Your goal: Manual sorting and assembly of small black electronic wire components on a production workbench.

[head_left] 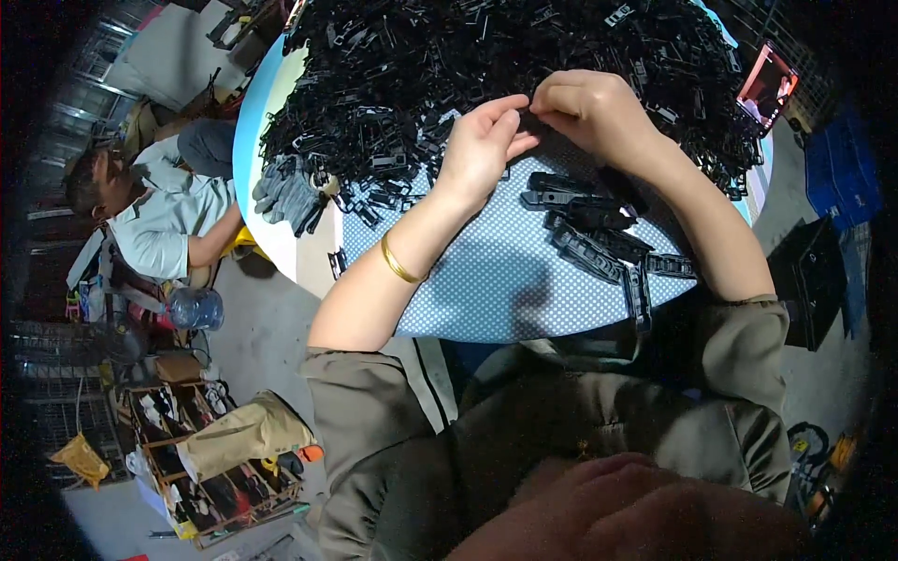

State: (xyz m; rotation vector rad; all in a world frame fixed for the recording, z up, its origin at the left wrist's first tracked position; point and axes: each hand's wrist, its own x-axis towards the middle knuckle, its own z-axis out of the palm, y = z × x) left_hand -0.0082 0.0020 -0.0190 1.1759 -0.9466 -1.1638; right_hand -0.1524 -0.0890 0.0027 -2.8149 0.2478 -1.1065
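Observation:
Over the near edge of a large heap of small black plastic clip-like parts [374, 117], my two hands meet at their fingertips. My left hand [475, 154], with a gold bangle on its forearm, has its fingers bent and its index fingertip near the right hand's fingers. My right hand [591, 110] is closed in a pinch. Whatever lies between the fingertips is too small and dark to make out. Just below the right hand, a group of longer black hinged plastic pieces [585, 248] lies on the blue-and-white dotted tabletop [458, 290].
Grey work gloves [288, 192] rest at the table's left side. A phone [769, 89] stands at its right edge. Another person [168, 224] sits to the left, near a water jug [195, 309]. Blue crates [839, 168] are at right; a shoe rack [201, 467] stands lower left.

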